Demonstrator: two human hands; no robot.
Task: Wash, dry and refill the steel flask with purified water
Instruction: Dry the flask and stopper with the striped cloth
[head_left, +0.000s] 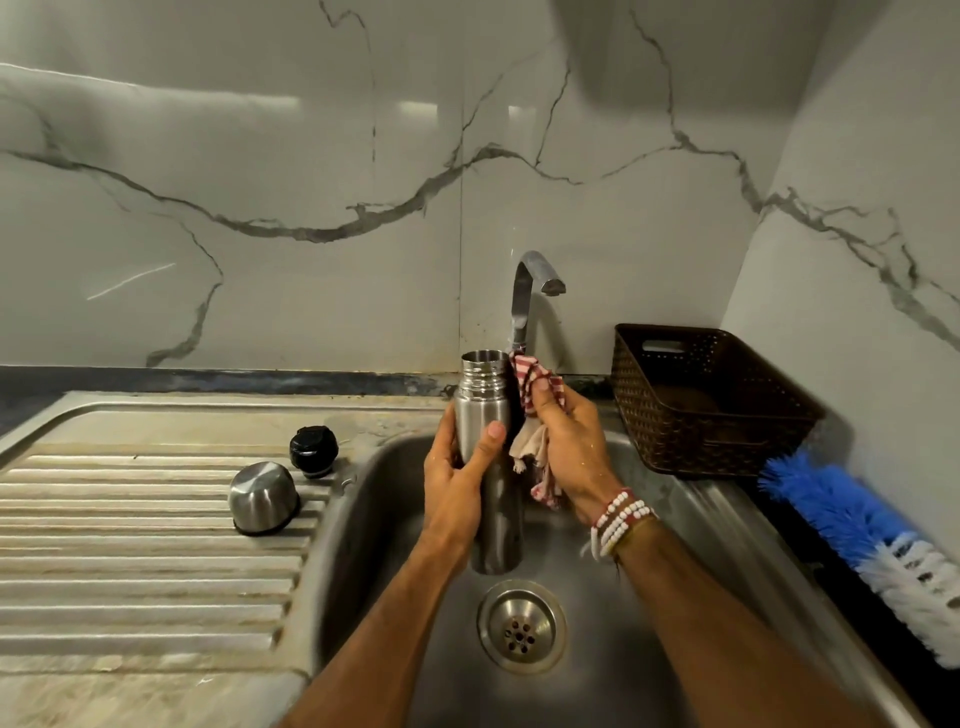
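My left hand (457, 483) grips the brushed-steel flask (488, 452) — smooth, dull sheen; my right hand (566, 441) bunches soft striped cloth (530, 384). Sink (649, 597) satin steel — basket (711, 400) woven-look plastic.

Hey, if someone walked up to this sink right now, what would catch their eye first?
Probably the open steel flask, held upright over the sink by the left hand while the right hand presses a red-striped cloth against its neck. Next, the steel cup and black stopper on the ribbed drainboard to the left, and the blue-and-white brush at far right.
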